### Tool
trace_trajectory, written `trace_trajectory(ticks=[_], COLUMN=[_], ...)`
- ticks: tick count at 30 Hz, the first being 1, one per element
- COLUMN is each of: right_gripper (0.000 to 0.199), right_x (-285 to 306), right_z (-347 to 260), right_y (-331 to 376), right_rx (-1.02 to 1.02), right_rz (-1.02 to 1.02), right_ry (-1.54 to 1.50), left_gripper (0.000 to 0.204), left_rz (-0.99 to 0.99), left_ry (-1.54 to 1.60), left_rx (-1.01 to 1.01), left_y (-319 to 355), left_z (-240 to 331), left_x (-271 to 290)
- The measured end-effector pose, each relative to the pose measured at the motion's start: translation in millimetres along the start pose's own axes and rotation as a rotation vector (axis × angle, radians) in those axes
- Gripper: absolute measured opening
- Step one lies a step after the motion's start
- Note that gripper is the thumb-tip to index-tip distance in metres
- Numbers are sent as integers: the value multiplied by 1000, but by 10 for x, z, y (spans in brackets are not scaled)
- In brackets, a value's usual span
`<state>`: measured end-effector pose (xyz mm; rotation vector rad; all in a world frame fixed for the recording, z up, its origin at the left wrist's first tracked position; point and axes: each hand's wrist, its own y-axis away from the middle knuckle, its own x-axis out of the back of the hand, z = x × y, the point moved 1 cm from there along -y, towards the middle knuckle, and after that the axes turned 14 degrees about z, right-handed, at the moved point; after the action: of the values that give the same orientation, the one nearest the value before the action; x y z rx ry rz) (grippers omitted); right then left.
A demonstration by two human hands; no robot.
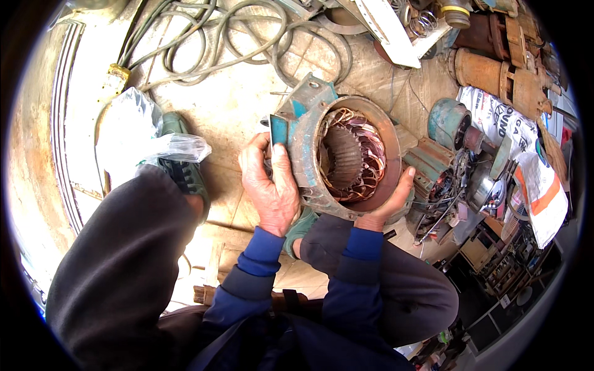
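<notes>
Between my two hands is a motor stator housing (303, 154), a heavy round metal casing with worn teal paint and a rusty rim. Its open end faces up toward me, showing a ring of copper windings (374, 154) around a slotted core. My left hand (270, 179) grips the housing's left side beside a teal box-like projection, thumb on the casing. My right hand (391, 203) is wrapped round the lower right of the rim, with its fingers hidden beneath. Whether the housing rests on the floor or my leg is hidden.
A grey cable (247, 59) lies coiled on the tiled floor ahead. Near my left shoe is a clear plastic bag (133, 133). Other motor parts (448, 120), rusty pump bodies (486, 71) and a white sack (541, 198) crowd the right side.
</notes>
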<state>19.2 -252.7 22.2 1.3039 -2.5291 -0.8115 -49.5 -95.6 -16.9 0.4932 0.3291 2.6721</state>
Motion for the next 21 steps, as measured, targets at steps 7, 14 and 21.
trace_trajectory(ticks=[7, 14, 21], right_gripper=[61, 63, 64], right_x=[19, -3, 49], right_z=[26, 35, 55], right_y=[-99, -96, -120], right_rx=[20, -39, -55], right_rz=[-97, -78, -92], right_ry=[-43, -68, -71], left_gripper=[28, 47, 62], left_rz=[-9, -128, -116], left_ry=[41, 85, 250], left_rx=[51, 1, -41], left_y=[61, 16, -55], left_z=[-94, -76, -17], left_x=[33, 110, 102])
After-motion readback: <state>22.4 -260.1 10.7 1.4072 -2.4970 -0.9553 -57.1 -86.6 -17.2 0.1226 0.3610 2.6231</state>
